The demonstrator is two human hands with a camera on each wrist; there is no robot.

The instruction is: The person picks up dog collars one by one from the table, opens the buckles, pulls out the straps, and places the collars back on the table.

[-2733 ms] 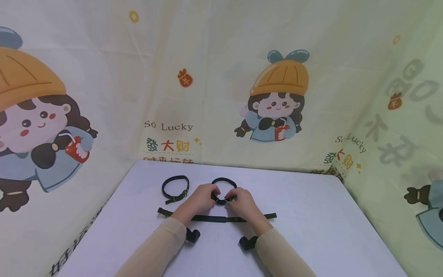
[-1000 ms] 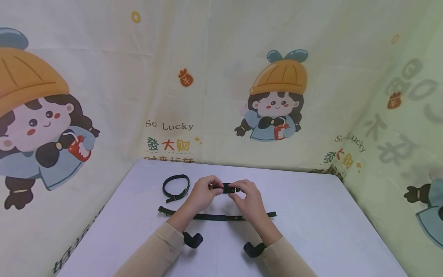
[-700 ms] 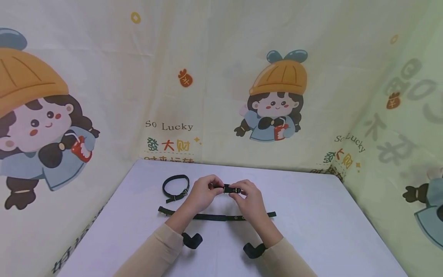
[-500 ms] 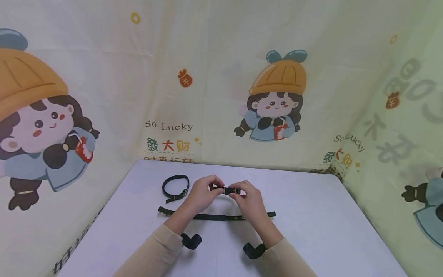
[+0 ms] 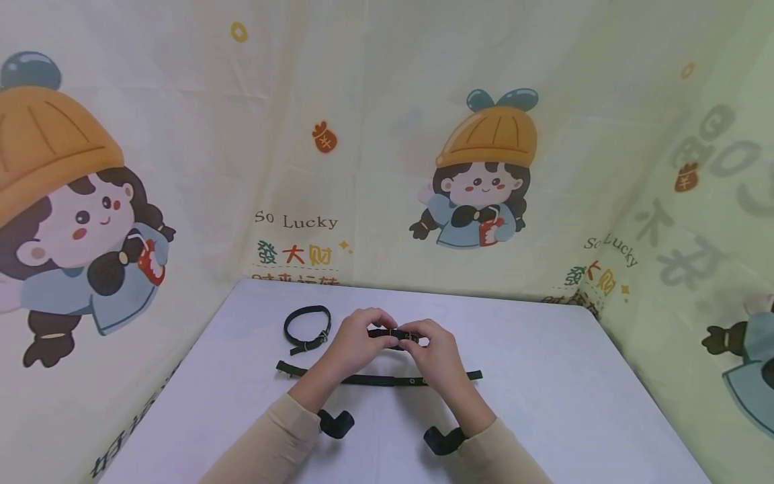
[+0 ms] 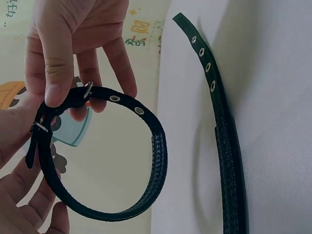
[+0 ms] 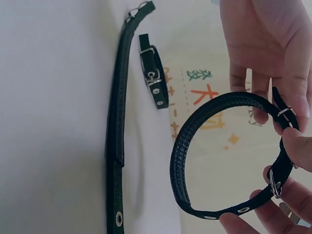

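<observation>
Both hands hold a black collar [image 7: 178,161] bent into a ring, raised in front of me above the table. My left hand [image 5: 357,343] pinches one side of its fastening, and the strap's narrow tip [image 6: 30,156] pokes out past a metal loop [image 6: 40,127] there. With thumb and fingers, my right hand [image 5: 432,346] pinches the collar beside a metal D-ring [image 7: 275,184]. The thumbs nearly meet in the head view. Eyelets and a padded section show along the ring in both wrist views. Fingers hide part of the fastening.
A second collar [image 5: 285,331], fastened in a loop, lies at the back left of the white table [image 5: 544,376]. Under my forearms a third collar [image 5: 369,380] lies stretched out straight. Black wrist mounts [image 5: 444,440] hang below both wrists. Printed cloth [image 5: 375,168] encloses the back and sides.
Both hands have raised the collar from low over the table and tilted it. In the last half second the thumbs have drawn closer together over the fastening.
</observation>
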